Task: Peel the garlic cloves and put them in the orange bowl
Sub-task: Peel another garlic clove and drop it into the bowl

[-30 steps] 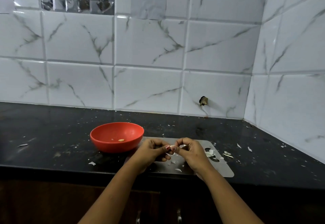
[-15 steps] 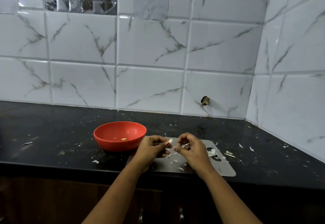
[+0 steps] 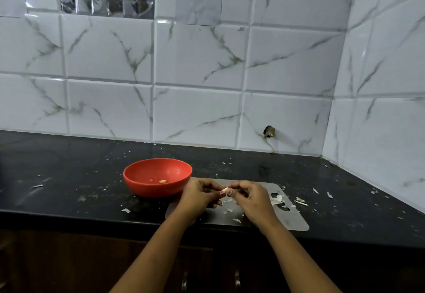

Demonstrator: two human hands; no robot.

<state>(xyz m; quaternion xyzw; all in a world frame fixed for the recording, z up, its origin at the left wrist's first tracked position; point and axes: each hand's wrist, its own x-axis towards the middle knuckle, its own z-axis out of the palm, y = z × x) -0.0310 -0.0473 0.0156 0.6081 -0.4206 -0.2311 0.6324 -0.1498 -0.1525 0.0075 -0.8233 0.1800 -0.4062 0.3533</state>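
Fingers (image 3: 238,185) of left hand (image 3: 200,197) and right hand (image 3: 253,198), parted a moment ago, pinch the garlic clove (image 3: 226,189) together again: peeling is unfinished.

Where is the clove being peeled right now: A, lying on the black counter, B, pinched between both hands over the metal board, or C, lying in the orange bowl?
B: the left hand and right hand both pinch the garlic clove above the metal board.
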